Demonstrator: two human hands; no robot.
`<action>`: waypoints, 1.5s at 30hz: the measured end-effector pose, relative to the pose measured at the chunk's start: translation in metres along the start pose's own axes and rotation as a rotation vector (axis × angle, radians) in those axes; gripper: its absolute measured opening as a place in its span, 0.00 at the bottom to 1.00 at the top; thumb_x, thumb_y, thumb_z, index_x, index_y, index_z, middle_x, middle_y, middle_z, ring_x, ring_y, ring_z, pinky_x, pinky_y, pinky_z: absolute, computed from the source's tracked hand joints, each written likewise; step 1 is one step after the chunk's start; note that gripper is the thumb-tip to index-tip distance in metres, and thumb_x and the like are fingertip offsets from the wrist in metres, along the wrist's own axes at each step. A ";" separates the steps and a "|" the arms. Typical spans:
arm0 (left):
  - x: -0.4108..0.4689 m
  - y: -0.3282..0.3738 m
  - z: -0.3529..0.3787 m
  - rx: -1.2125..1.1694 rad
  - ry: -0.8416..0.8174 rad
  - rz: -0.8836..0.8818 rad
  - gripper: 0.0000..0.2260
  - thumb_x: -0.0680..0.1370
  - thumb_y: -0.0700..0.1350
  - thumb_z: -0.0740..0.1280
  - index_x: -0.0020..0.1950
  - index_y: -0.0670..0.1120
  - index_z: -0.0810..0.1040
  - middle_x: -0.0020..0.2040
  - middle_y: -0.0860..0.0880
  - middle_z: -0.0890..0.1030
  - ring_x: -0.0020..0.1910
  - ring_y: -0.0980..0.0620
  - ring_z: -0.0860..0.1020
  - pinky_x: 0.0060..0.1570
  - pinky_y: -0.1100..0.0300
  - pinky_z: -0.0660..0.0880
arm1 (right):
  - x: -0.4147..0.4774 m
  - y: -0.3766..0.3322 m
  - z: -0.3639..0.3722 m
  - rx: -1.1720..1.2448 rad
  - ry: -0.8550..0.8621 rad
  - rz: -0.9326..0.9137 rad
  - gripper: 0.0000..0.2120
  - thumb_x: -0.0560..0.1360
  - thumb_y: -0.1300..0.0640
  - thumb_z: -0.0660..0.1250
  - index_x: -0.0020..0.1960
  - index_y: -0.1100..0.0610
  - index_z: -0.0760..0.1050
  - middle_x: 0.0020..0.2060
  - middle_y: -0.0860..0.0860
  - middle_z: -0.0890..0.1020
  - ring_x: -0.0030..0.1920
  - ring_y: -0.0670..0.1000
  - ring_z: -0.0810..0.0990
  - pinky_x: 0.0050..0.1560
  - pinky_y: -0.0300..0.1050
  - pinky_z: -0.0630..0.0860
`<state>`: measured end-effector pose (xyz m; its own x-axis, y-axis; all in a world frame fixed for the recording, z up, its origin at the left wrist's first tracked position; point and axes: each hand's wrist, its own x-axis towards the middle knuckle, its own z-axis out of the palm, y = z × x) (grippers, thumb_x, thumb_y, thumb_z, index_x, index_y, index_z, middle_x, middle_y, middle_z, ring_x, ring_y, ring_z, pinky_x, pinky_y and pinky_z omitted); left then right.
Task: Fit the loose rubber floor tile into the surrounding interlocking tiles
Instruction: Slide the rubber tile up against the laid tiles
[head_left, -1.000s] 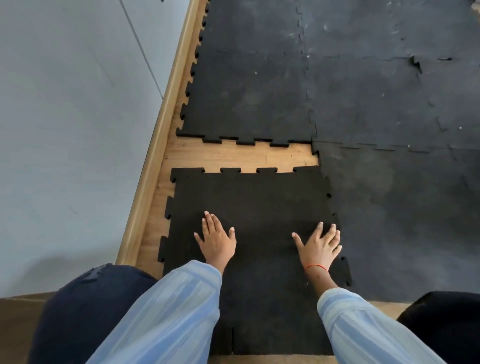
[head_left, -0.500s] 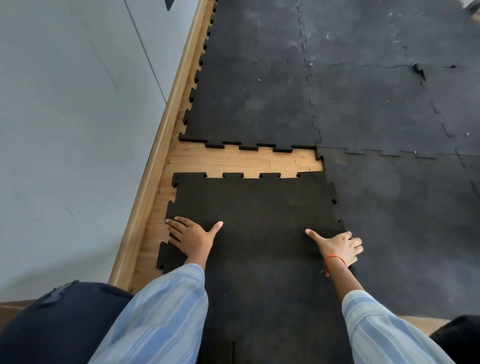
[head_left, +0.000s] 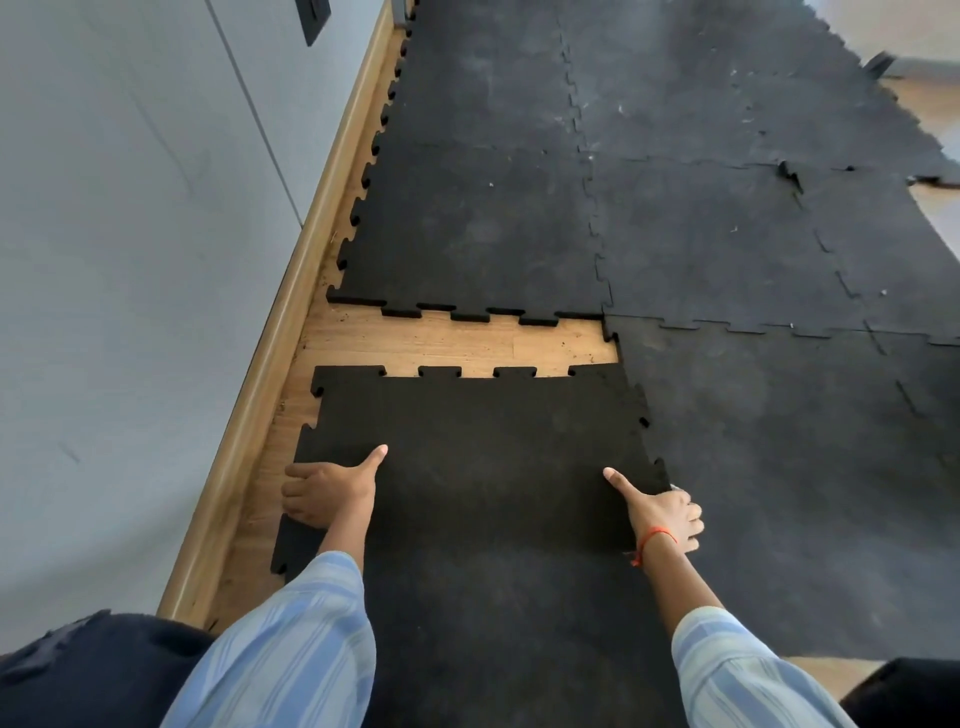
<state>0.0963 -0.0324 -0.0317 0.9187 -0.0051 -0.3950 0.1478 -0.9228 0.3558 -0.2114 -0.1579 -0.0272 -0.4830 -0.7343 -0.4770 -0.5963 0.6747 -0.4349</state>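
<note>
Loose rubber floor tile, black, flat on the wooden floor, long axis toward 12 o'clock, away from the wearer. Far toothed edge short of the laid tile ahead, with a strip of bare wood between the two rows of teeth; teeth apart, not meshed. Right edge overlapping or butting the neighbouring tile at 3 o'clock; which of the two, not clear from this view. Left edge near the skirting board at 9 o'clock, a narrow wedge of wood between.

Gap to be closed: straight ahead at 12 o'clock from both hands, hence a forward slide along the long axis as the likely next move, judged from the layout. Neither hand clearly nearer the gap; left slightly further forward.

Left hand at the tile's left edge, thumb on top pointing to 1 o'clock, fingers curled over and under the rim, clamped on the tile. Right hand at the right edge, thumb on top pointing to 11 o'clock, fingers wrapped at the rim; a grip on the edge probable, underside hidden. Red thread at the right wrist.

Compared with one second back: both palms then flat on the tile's upper face with fingers spread, well inboard; half a second back, moving outward; now at opposite side edges, gripping. Gap ahead apparently unchanged.
</note>
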 end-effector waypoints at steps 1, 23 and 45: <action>0.002 0.001 -0.002 -0.019 0.011 -0.011 0.54 0.63 0.66 0.75 0.74 0.37 0.53 0.73 0.33 0.61 0.71 0.34 0.62 0.70 0.43 0.61 | 0.000 0.000 0.000 0.021 -0.001 -0.005 0.51 0.59 0.32 0.73 0.70 0.61 0.62 0.68 0.60 0.68 0.70 0.61 0.63 0.70 0.58 0.58; 0.066 0.088 -0.031 -0.168 -0.100 0.217 0.51 0.63 0.68 0.73 0.76 0.44 0.55 0.73 0.40 0.64 0.69 0.36 0.67 0.65 0.39 0.69 | 0.040 -0.081 0.002 0.582 -0.199 -0.243 0.22 0.73 0.58 0.71 0.63 0.65 0.72 0.57 0.61 0.80 0.52 0.56 0.81 0.56 0.53 0.78; 0.013 0.065 0.029 0.626 -0.521 0.763 0.61 0.63 0.73 0.67 0.76 0.46 0.31 0.75 0.39 0.29 0.75 0.40 0.33 0.73 0.40 0.42 | 0.022 -0.057 0.025 -0.022 -0.251 -0.454 0.39 0.75 0.48 0.68 0.76 0.61 0.52 0.76 0.61 0.47 0.76 0.60 0.44 0.75 0.51 0.49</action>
<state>0.1074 -0.1033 -0.0385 0.4024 -0.6786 -0.6145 -0.7347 -0.6398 0.2254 -0.1720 -0.2110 -0.0317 -0.0055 -0.9103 -0.4139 -0.7248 0.2888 -0.6255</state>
